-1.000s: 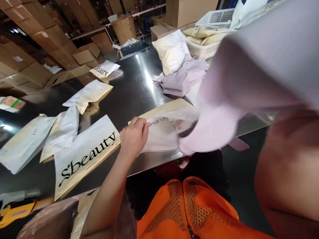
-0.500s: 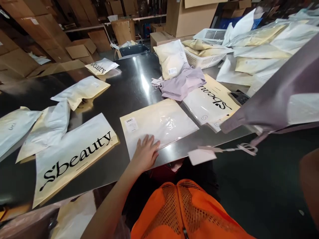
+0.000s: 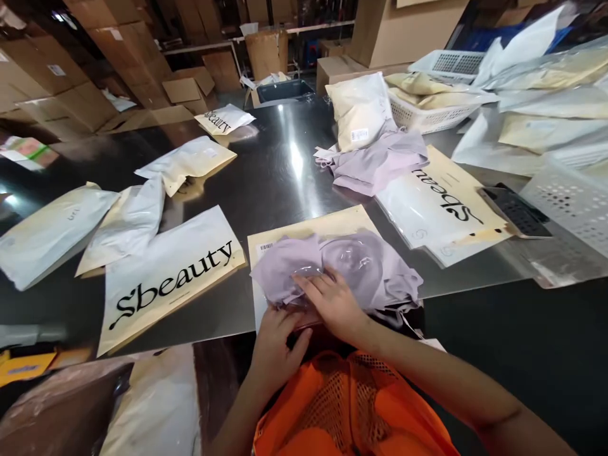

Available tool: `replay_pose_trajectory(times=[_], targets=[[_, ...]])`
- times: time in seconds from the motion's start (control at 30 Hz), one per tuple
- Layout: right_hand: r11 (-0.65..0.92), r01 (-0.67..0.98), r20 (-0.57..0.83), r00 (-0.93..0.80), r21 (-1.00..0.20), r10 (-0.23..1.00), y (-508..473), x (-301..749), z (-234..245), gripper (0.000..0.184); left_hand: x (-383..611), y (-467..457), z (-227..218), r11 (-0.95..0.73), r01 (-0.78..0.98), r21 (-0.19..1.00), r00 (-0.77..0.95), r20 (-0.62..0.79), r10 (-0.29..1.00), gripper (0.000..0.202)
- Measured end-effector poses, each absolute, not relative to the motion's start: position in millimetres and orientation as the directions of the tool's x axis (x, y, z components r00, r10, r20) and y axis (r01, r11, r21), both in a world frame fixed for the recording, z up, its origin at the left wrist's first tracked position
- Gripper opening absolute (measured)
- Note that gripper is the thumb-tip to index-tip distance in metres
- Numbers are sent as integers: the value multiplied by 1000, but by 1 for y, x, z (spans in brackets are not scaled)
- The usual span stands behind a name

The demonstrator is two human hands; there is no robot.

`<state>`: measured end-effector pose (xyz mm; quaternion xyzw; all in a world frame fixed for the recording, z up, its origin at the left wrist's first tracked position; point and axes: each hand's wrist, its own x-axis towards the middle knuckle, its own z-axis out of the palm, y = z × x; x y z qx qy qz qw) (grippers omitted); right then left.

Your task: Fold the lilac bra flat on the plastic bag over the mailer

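A lavender bra (image 3: 289, 259) with shiny clear plastic on its cups lies across a cream and white mailer bag (image 3: 361, 218) at the table's front edge. My right hand (image 3: 335, 304) rests on the bra's middle, fingers stretched over the cups. At the bra's lower left edge, my left hand (image 3: 280, 342) touches the fabric with its fingertips, the thumb held apart. The bag's barcode label (image 3: 266, 247) is mostly covered by the left cup. A strap and a pale tag (image 3: 434, 344) hang over the table edge by my right forearm.
A flat printed mailer (image 3: 175, 272) lies left, with several filled mailers (image 3: 185, 158) beyond. More lavender fabric (image 3: 380, 158) sits at back centre against a filled bag. Right of it are stacked mailers (image 3: 441, 196), a phone (image 3: 515, 212) and white baskets (image 3: 427, 114).
The lavender bra has come from the right and now lies on the bag. My right hand has come into view onto it. My left hand has shifted to its lower edge.
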<state>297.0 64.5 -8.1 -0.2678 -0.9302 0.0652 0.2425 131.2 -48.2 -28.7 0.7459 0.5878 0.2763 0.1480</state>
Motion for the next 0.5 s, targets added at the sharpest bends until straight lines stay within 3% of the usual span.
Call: replay_pose_trajectory(times=[0.13, 0.23, 0.3, 0.37, 0.43, 0.5], targets=[[812, 468, 317, -757, -348, 572, 38, 286, -27, 58, 119, -61, -22, -79, 766, 638, -129, 273, 953, 17], [838, 376, 398, -752, -396, 526, 30, 298, -26, 58, 112, -63, -16, 143, 734, 664, -392, 243, 888, 25], [875, 306, 493, -733, -376, 468, 28, 308, -24, 49, 108, -60, -11, 293, 642, 709, -521, 122, 845, 34], [897, 253, 565, -706, -362, 427, 24, 316, -23, 39, 109, -55, -7, 363, 479, 799, -483, -105, 869, 42], [907, 219, 600, -689, -361, 405, 18, 318, -22, 33, 115, -49, -3, 378, 274, 885, -263, -309, 914, 52], [907, 195, 614, -680, -374, 400, 10, 317, -21, 31, 124, -48, 1, 389, 120, 913, -96, -380, 920, 57]])
